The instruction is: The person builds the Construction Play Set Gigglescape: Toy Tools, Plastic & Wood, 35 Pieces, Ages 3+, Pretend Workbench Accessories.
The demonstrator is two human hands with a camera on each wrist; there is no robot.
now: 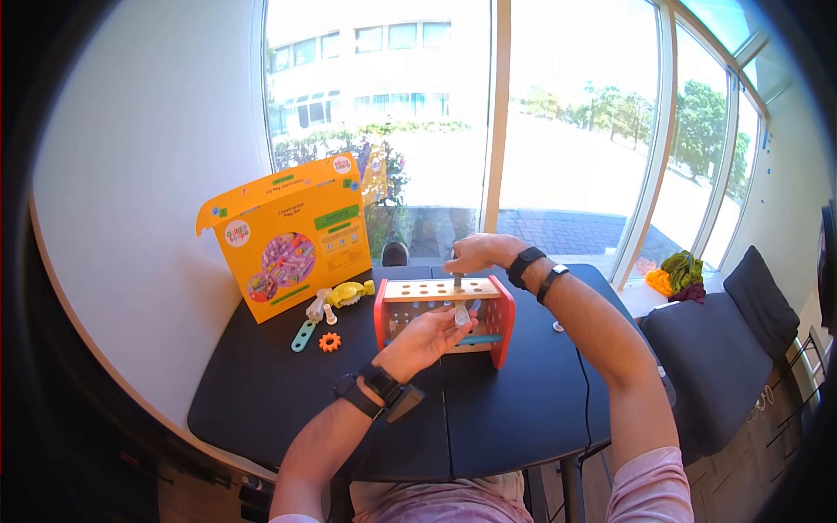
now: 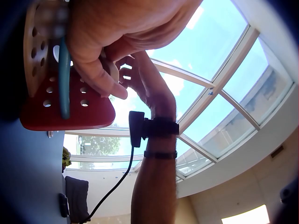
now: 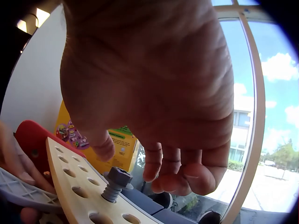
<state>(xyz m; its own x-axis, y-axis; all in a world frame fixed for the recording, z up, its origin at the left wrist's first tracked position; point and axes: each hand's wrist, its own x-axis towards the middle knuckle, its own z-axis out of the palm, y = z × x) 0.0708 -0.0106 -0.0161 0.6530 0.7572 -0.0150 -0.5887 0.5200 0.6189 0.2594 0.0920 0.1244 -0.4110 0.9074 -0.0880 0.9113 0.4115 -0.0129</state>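
A toy workbench [image 1: 410, 288] with a wooden, hole-punched top and red side panels stands on the dark table. A grey bolt [image 3: 113, 185] stands in one hole of its top, its ridged shaft partly above the wood. Over this bolt hangs my right hand [image 1: 475, 253], thumb and loosely bent fingers around but apart from its head. My left hand [image 1: 418, 343] is in front of the bench, below the top, and pinches a pale grey toy piece [image 1: 461, 315]. In the right wrist view this piece shows a crosshatched face; the palm hides part of it.
Left of the bench lie an orange gear [image 1: 330, 343], a teal strip with holes [image 1: 303, 336], a white bolt [image 1: 330, 315] and a yellow toy piece [image 1: 347, 294]. A yellow box [image 1: 327, 218] stands behind them. A dark cable [image 1: 584, 392] crosses the table's right side.
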